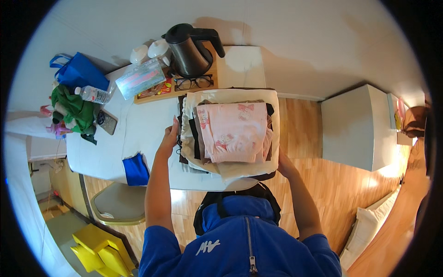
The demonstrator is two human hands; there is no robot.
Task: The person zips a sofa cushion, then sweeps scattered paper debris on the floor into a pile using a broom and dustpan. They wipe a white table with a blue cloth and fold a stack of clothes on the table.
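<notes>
A stack of folded clothes is before me at the right end of the white table (114, 152). On its top lies a pink folded garment (232, 135) with red and white cartoon figures, over a cream-coloured garment (273, 121) and darker layers. My left hand (169, 136) holds the stack's left side, thumb pointing up. At the opposite side, my right hand (285, 164) grips the lower right edge, its fingers mostly hidden by the cloth. Whether the stack rests on the tabletop or is lifted, I cannot tell.
Behind the stack, a wooden tray (152, 99) bears an electric kettle (188, 52) and eyeglasses (193, 82). Leftward are a water bottle (93, 95), a phone (108, 123), green cloth (74, 107) and a blue bag (81, 72). A blue cloth (136, 169) overhangs the front edge. A white cabinet (349, 128) stands right.
</notes>
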